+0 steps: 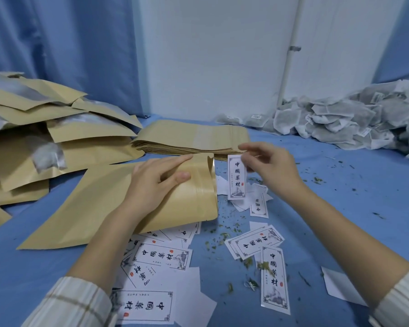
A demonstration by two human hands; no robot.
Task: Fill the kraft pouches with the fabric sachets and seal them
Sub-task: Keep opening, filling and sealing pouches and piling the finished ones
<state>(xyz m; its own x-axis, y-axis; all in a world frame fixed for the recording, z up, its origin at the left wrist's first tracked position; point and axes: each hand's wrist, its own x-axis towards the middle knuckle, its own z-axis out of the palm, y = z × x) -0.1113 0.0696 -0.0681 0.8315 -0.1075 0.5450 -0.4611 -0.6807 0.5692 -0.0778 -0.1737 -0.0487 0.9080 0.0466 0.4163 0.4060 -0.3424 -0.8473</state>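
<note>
A kraft pouch lies flat on the blue surface, its mouth to the right. My left hand rests on it near the zip strip with fingers laid over the top edge. My right hand pinches the upper end of a white printed label, which hangs upright just right of the pouch mouth. A heap of grey fabric sachets sits at the back right. A flat stack of empty kraft pouches lies behind my hands.
Filled kraft pouches are piled at the left. Several more printed labels and white backing slips lie scattered near the front. Green herb crumbs dot the blue cloth. A white wall and blue curtains stand behind.
</note>
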